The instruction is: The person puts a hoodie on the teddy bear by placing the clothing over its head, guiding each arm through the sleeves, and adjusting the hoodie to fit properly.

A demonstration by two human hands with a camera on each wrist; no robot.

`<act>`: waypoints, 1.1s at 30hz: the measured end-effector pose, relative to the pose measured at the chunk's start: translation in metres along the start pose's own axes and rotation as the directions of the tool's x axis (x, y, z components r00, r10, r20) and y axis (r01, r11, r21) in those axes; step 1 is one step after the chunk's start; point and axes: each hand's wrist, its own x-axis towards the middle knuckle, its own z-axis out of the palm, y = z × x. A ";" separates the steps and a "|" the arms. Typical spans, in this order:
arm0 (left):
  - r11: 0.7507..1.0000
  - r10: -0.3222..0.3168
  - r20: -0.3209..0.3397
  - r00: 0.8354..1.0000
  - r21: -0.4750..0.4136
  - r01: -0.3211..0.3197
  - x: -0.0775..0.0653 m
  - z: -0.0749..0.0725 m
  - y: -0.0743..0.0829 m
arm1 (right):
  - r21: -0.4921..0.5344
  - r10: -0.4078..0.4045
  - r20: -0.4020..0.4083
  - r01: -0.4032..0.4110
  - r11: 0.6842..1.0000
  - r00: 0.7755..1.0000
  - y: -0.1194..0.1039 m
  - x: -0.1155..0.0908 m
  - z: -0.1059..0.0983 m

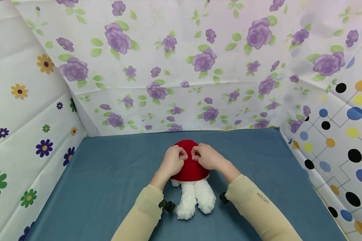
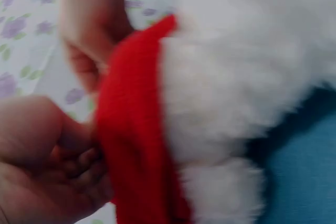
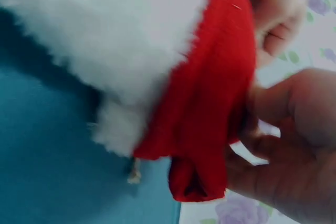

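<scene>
A fluffy white plush toy lies on the table, its two legs pointing toward the person. Red cloth clothing covers its upper part; a short sleeve-like tube hangs from it in the right wrist view. My left hand pinches the red clothing near its middle, thumb and fingertips together. Just across from it, my right hand pinches the same cloth. In the left wrist view the red fabric borders the white fur. The toy's head is hidden.
A blue-grey cloth covers the table. Behind stands a white curtain with purple roses. Patterned sheets close off the left side and the dotted right side. Dark wrist cameras sit under the sleeves.
</scene>
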 end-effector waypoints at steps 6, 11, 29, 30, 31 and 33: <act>0.996 -0.031 0.147 0.989 -0.078 0.042 -0.004 -0.011 0.001 | -0.085 0.024 -0.032 -0.026 0.996 0.999 -0.009 -0.002 0.009; 0.994 -0.059 0.134 0.989 -0.088 0.071 -0.003 -0.010 -0.004 | -0.030 -0.006 0.043 0.007 1.000 0.999 -0.011 -0.005 0.003; 0.998 0.016 -0.191 0.981 0.058 -0.005 -0.007 0.009 0.000 | -0.070 0.085 -0.031 -0.087 0.994 0.996 -0.011 -0.004 0.005; 0.998 0.028 -0.194 0.981 0.062 -0.016 -0.008 0.009 0.000 | -0.073 0.086 -0.056 -0.090 0.993 0.995 -0.011 -0.004 0.007; 0.998 0.041 -0.195 0.980 0.064 -0.029 -0.008 0.009 0.001 | -0.079 0.086 -0.080 -0.093 0.993 0.993 -0.011 -0.004 0.008; 0.998 0.048 -0.191 0.980 0.057 -0.038 -0.010 0.008 0.004 | -0.090 0.082 -0.129 -0.094 0.991 0.988 -0.012 -0.004 0.011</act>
